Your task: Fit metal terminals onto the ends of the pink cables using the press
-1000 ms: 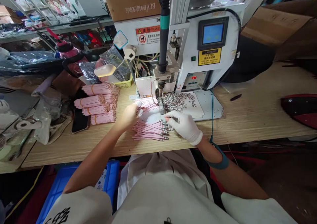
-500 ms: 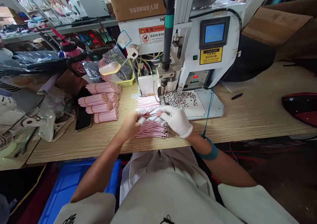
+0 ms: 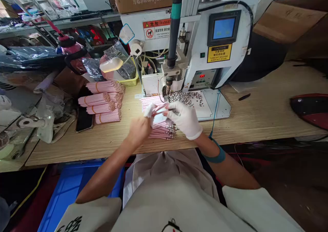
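Note:
My left hand (image 3: 139,131), with white cots on its fingertips, and my right hand (image 3: 183,119), in a white glove, meet above the bench. Both pinch a small bunch of pink wires (image 3: 160,110) between them. Beneath the hands lies a loose pile of pink wires (image 3: 161,132) with metal-tipped ends pointing right. A flat stack of pink wires (image 3: 151,102) lies just beyond my left hand, near the needle of a white benchtop machine (image 3: 202,78). Several banded bundles of pink wires (image 3: 102,103) stand to the left.
A white sheet (image 3: 184,98) strewn with small metal parts lies by my right hand. A smartphone (image 3: 83,119) lies left of the bundles. A blue crate (image 3: 77,187) sits below the wooden bench (image 3: 258,115), and a blue cable runs from my right wrist strap.
My right hand has moved left from the wire ends and now meets my left hand above the pile. The view has shifted slightly.

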The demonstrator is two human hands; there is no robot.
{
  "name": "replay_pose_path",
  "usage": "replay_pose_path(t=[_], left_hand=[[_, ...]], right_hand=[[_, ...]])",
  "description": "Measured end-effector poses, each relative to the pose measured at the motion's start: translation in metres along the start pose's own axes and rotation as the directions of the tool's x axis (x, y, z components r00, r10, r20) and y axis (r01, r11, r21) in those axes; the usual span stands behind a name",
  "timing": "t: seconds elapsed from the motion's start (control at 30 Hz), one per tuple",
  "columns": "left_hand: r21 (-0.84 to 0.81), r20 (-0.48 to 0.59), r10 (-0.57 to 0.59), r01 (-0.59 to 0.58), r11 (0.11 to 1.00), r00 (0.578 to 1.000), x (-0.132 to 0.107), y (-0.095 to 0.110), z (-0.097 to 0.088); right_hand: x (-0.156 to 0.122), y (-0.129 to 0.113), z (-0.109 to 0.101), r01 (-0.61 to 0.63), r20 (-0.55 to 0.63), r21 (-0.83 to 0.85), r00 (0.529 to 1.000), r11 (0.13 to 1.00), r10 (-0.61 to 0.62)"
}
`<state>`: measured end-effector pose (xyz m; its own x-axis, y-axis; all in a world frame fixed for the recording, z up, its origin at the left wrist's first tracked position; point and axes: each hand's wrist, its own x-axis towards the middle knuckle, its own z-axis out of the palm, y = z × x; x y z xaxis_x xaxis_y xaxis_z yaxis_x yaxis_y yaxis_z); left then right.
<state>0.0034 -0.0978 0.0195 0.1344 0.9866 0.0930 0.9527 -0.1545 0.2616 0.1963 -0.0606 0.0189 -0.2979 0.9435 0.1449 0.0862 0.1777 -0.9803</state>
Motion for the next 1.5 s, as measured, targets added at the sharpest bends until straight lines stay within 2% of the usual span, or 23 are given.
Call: replay_pose_path(t=[0.07, 0.17, 0.27, 0.37, 0.47, 0.53, 0.7, 0.77, 0.83, 0.9, 0.97, 1.07, 1.17, 1.33, 1.4, 1.5], left_hand=[[0.132, 0.008, 0.004, -0.005, 0.991, 1.0, 0.009, -0.016, 0.001], [0.22, 0.08, 0.093, -0.109, 0.969, 0.992, 0.029, -0.033, 0.004], [0.28, 0.115, 0.183, -0.208, 0.937, 0.976, 0.046, -0.033, 0.014], [0.317, 0.046, 0.269, -0.27, 0.909, 0.962, 0.05, -0.028, 0.019], [0.271, -0.01, 0.338, -0.323, 0.907, 0.941, 0.04, -0.03, 0.016], [0.233, -0.008, 0.357, -0.346, 0.909, 0.934, 0.032, -0.034, 0.013], [0.101, 0.046, 0.272, -0.275, 0.956, 0.961, 0.031, -0.04, 0.014], [0.029, 0.052, 0.275, -0.277, 0.961, 0.96, 0.035, -0.037, 0.016], [-0.067, 0.064, 0.326, -0.321, 0.945, 0.943, 0.034, -0.031, 0.016], [-0.142, 0.105, 0.383, -0.368, 0.919, 0.918, 0.025, -0.023, 0.014], [-0.134, 0.158, 0.401, -0.382, 0.914, 0.903, 0.009, -0.016, 0.014], [-0.069, 0.198, 0.387, -0.381, 0.922, 0.901, -0.013, -0.009, 0.015], [-0.083, 0.199, 0.401, -0.392, 0.916, 0.894, -0.014, -0.012, 0.016], [-0.096, 0.111, 0.307, -0.298, 0.95, 0.945, 0.034, -0.026, 0.015], [-0.096, 0.124, 0.295, -0.284, 0.954, 0.948, 0.052, -0.032, 0.019], [-0.134, 0.135, 0.3, -0.283, 0.95, 0.944, 0.065, -0.038, 0.026]], right_hand=[[0.003, 0.005, -0.021, -0.01, -0.069, -0.073, 0.998, 0.997, 0.005], [0.009, 0.012, -0.058, -0.036, -0.151, -0.304, 0.988, 0.952, -0.011], [0.015, 0.016, -0.087, -0.04, -0.165, -0.542, 0.984, 0.839, -0.06], [0.019, 0.017, -0.101, -0.015, -0.128, -0.651, 0.988, 0.759, -0.09], [0.021, 0.02, -0.102, 0.053, -0.028, -0.684, 0.995, 0.727, -0.099], [0.024, 0.024, -0.098, 0.102, 0.052, -0.682, 0.994, 0.724, -0.092], [0.041, 0.035, -0.082, 0.132, 0.147, -0.714, 0.988, 0.688, -0.036], [0.049, 0.036, -0.077, 0.11, 0.169, -0.759, 0.985, 0.641, 0.031], [0.056, 0.035, -0.073, 0.102, 0.197, -0.804, 0.975, 0.585, 0.101], [0.061, 0.034, -0.071, 0.117, 0.228, -0.834, 0.963, 0.539, 0.144], [0.063, 0.033, -0.07, 0.134, 0.247, -0.845, 0.956, 0.518, 0.156], [0.063, 0.031, -0.069, 0.121, 0.225, -0.831, 0.966, 0.543, 0.129], [0.063, 0.029, -0.07, 0.05, 0.163, -0.78, 0.978, 0.624, 0.126], [0.064, 0.023, -0.072, -0.082, 0.156, -0.584, 0.965, 0.807, 0.211], [0.066, 0.021, -0.071, -0.132, 0.181, -0.476, 0.953, 0.869, 0.244], [0.068, 0.021, -0.066, -0.244, 0.197, -0.276, 0.932, 0.93, 0.304]])
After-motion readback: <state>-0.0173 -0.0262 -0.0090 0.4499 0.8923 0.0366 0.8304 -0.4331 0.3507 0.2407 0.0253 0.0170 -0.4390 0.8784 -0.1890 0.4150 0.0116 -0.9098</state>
